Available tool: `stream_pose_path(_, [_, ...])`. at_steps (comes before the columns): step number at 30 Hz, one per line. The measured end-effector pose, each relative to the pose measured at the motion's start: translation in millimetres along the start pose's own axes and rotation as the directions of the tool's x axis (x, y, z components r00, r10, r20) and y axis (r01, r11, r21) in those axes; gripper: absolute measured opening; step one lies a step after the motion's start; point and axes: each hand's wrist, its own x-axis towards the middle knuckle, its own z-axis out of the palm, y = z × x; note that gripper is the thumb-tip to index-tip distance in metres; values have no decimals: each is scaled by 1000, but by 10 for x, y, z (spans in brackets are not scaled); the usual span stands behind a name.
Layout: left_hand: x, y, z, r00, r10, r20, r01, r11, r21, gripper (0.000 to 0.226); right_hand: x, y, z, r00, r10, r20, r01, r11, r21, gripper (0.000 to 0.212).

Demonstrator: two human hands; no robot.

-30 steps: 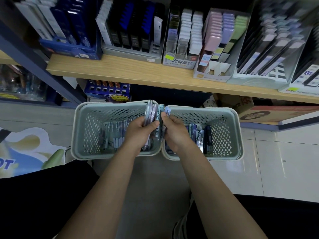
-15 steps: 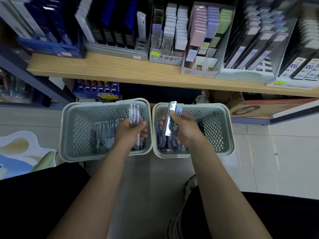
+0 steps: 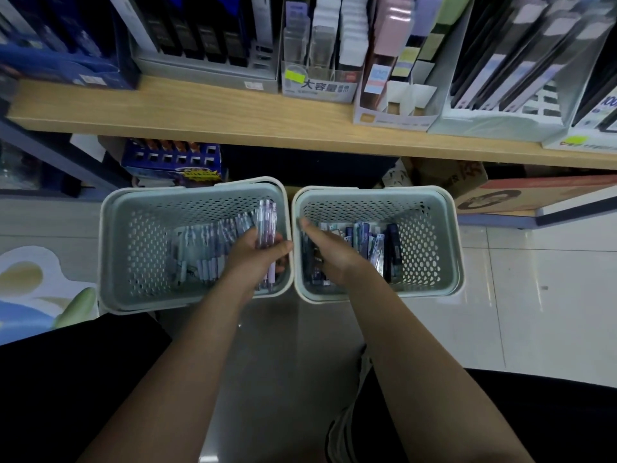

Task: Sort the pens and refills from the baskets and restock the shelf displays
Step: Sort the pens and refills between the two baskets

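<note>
Two pale green perforated baskets stand side by side on the tiled floor (image 3: 534, 295), just in front of a low wooden shelf (image 3: 200, 115), their inner rims almost touching. The left hand (image 3: 257, 253) is over the right part of the left basket (image 3: 113, 248) and grips a small bundle of clear, lilac-tinted pens (image 3: 266, 218); the fingers are curled round the barrels, with the pens sticking out toward the far side of the fist and a short way out of the near side. Under and to the left of that hand, more pens and packets (image 3: 203, 248) lie loose on the basket floor. The right hand (image 3: 329, 253) reaches down into the left part of the right basket (image 3: 450, 248), with the thumb stretched along the basket's left wall; its fingers are down among the stock, and whether they hold anything cannot be told. To the right of that hand lie dark refill packs (image 3: 390, 248), some on edge against each other. On the shelf above stand display boxes: dark blue and black packs (image 3: 200, 31) on the left, a clear box with a yellow tag (image 3: 317, 71) in the middle, a white box with pastel pink and green packs (image 3: 394, 95) beside it, and tilted grey racks (image 3: 500, 95) on the right. Under the shelf, behind the left basket, sits a blue carton (image 3: 173, 162). Both bare forearms come in from the near edge.
</note>
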Motion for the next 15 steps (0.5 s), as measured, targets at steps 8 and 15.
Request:
stream_pose_path(8, [-8,-8,-78,999,0,48,6,991,-132,9,-129,-117,121,874,-311,-373,270,950,-159,47])
stream_pose_path(15, [-149,182,-343,981,109,162,-66,966,-250,16,-396,-478,741,931,-365,-20,343,892,-296,26])
